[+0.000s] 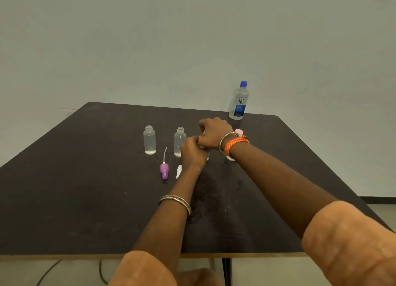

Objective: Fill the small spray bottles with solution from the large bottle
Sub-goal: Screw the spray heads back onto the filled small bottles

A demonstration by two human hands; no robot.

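Note:
The large clear bottle (239,101) with a blue cap stands shut at the table's far right edge. Two small clear bottles (149,140) (179,141) stand open, each with a little liquid at the bottom. A purple spray head (164,170) with its tube and a white spray head (178,171) lie in front of them. My left hand (191,152) and my right hand (214,133) are closed together on a third small bottle (207,155), almost fully hidden. The right hand sits on its top. A pink-capped small bottle (239,132) stands behind my right wrist.
The dark table (85,189) has wet spots near its middle. A plain wall rises right behind the far edge. Cables hang under the near edge at the left.

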